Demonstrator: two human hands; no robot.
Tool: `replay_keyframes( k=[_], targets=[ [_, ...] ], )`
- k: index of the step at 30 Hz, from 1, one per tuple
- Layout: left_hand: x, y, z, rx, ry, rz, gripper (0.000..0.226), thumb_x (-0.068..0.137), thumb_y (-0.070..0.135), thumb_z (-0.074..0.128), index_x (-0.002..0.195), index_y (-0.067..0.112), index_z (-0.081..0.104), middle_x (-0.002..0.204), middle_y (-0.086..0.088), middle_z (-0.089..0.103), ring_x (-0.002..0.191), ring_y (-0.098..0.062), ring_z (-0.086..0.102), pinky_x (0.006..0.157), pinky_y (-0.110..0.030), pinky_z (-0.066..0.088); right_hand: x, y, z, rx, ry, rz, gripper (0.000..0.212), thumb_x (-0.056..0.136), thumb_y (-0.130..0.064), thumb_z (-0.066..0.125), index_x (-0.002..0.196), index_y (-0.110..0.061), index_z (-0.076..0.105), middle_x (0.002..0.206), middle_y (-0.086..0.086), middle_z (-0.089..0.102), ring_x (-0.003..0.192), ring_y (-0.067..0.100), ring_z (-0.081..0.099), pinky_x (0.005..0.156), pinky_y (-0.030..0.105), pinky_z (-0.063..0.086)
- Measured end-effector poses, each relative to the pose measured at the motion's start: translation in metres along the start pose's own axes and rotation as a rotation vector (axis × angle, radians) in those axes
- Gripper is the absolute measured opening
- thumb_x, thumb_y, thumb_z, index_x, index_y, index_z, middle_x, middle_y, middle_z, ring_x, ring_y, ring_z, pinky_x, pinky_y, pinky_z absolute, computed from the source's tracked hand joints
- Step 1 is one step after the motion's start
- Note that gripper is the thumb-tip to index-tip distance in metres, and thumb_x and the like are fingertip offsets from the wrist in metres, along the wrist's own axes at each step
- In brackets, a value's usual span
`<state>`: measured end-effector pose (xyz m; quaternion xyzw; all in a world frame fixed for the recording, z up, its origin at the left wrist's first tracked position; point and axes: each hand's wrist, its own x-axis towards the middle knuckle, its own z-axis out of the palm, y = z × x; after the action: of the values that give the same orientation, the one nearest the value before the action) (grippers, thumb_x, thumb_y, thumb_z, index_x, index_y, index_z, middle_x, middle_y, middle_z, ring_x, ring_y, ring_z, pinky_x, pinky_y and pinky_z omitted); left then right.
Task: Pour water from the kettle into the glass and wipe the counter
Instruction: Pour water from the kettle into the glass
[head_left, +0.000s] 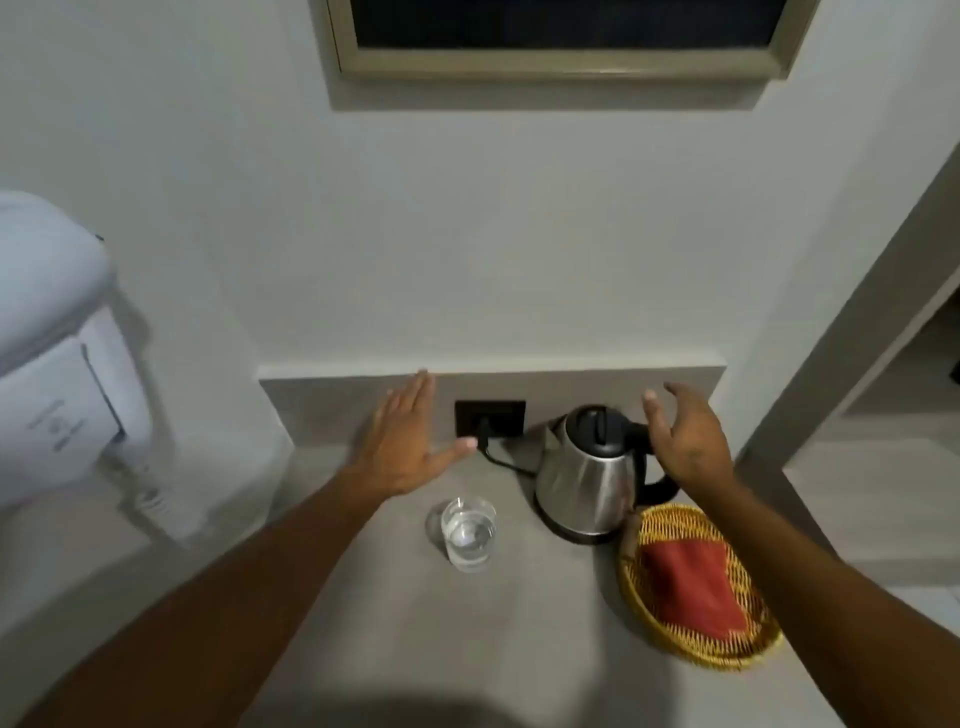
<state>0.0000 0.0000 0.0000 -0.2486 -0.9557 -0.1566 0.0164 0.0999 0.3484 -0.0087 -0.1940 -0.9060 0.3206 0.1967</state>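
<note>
Kettle (592, 473) upright at bench (467, 623) rear, handle on right side. Right hand (685, 436) spread, empty, hovers just beside handle: nearer. Left hand (402, 441) flat, empty, well left of kettle. Glass (468, 527) front-left of kettle.

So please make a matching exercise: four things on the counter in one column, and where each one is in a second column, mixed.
1. kettle
2. glass
3. red cloth
4. plug

a. in the wall socket
b. inside the basket
c. below the right hand
d. near the left hand

Pairs: 1-c, 2-d, 3-b, 4-a
</note>
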Motion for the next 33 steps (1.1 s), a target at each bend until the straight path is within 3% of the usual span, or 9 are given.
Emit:
replay_keyframes(
  k=[3,6,11,15,20,24,27,29,33],
  targets=[
    [-0.031,-0.013,0.045,-0.148,-0.183,-0.086,0.135,0.064,0.096,0.039,0.163,0.010,0.011,0.172,-0.011,0.012,0.158,-0.025,0.013,0.128,-0.041,0.013,-0.007,0.019,0.007,0.182,0.016,0.124,0.053,0.100,-0.054,0.042,0.118,-0.010,0.064,0.110,0.013,0.069,0.108,0.032,0.062,0.088,0.040,0.049],
    [-0.059,-0.014,0.086,-0.318,-0.254,-0.199,0.141,0.053,0.092,0.063,0.162,0.013,0.019,0.168,-0.008,0.025,0.155,-0.024,0.024,0.126,-0.039,0.021,-0.013,0.028,0.013,0.254,-0.021,0.211,0.046,0.100,-0.052,0.044,0.097,-0.014,0.070,0.082,0.008,0.068,0.084,0.028,0.065,0.074,0.039,0.051],
    [-0.069,-0.001,0.120,-0.502,-0.179,-0.286,0.126,0.050,0.045,0.102,0.154,0.013,0.040,0.152,-0.006,0.049,0.142,-0.022,0.047,0.117,-0.036,0.038,-0.008,0.028,0.019,0.367,-0.002,0.309,0.051,0.099,-0.051,0.049,0.087,-0.007,0.072,0.076,0.014,0.064,0.073,0.023,0.059,0.066,0.032,0.046],
    [-0.069,0.010,0.133,-0.621,-0.070,-0.348,0.089,0.051,0.024,0.103,0.129,0.023,0.060,0.121,0.005,0.068,0.108,-0.015,0.068,0.092,-0.028,0.056,-0.005,0.032,0.024,0.439,0.027,0.387,0.053,0.096,-0.051,0.054,0.076,-0.006,0.073,0.071,0.011,0.066,0.067,0.017,0.061,0.059,0.027,0.045],
    [-0.071,0.012,0.142,-0.685,-0.005,-0.364,0.075,0.050,0.018,0.101,0.113,0.027,0.063,0.107,0.008,0.072,0.095,-0.010,0.070,0.075,-0.006,0.049,0.007,0.031,0.027,0.421,0.025,0.457,0.058,0.093,-0.050,0.060,0.077,0.005,0.070,0.065,0.013,0.058,0.061,0.021,0.055,0.056,0.029,0.042],
    [-0.074,0.011,0.149,-0.719,0.035,-0.383,0.078,0.048,0.018,0.103,0.110,0.037,0.061,0.105,0.012,0.071,0.092,0.001,0.068,0.073,-0.002,0.047,0.018,0.011,0.030,0.325,-0.019,0.306,0.047,0.093,-0.047,0.061,0.063,-0.011,0.068,0.056,0.006,0.057,0.059,0.023,0.059,0.054,0.030,0.046],
    [-0.074,0.010,0.151,-0.722,0.029,-0.413,0.081,0.049,0.020,0.103,0.120,0.024,0.063,0.108,0.008,0.071,0.094,-0.007,0.068,0.077,-0.004,0.047,0.027,-0.014,0.027,0.208,-0.081,0.081,0.051,0.091,-0.048,0.060,0.062,-0.007,0.068,0.057,0.014,0.061,0.056,0.026,0.060,0.055,0.041,0.053],
    [-0.074,0.010,0.151,-0.739,0.026,-0.429,0.081,0.049,0.019,0.103,0.119,0.024,0.064,0.104,0.012,0.070,0.092,-0.007,0.068,0.075,-0.001,0.046,0.029,-0.035,0.026,0.104,-0.130,-0.104,0.052,0.089,-0.052,0.058,0.058,-0.011,0.065,0.051,0.009,0.059,0.051,0.024,0.058,0.051,0.039,0.051],
    [-0.076,0.012,0.150,-0.776,0.050,-0.446,0.076,0.048,0.016,0.102,0.109,0.036,0.060,0.094,0.026,0.065,0.084,0.016,0.063,0.071,0.003,0.043,0.023,-0.082,0.028,-0.149,-0.222,-0.391,0.048,0.090,-0.059,0.050,0.060,-0.024,0.063,0.051,-0.003,0.058,0.051,0.014,0.057,0.049,0.027,0.045]
  ],
)
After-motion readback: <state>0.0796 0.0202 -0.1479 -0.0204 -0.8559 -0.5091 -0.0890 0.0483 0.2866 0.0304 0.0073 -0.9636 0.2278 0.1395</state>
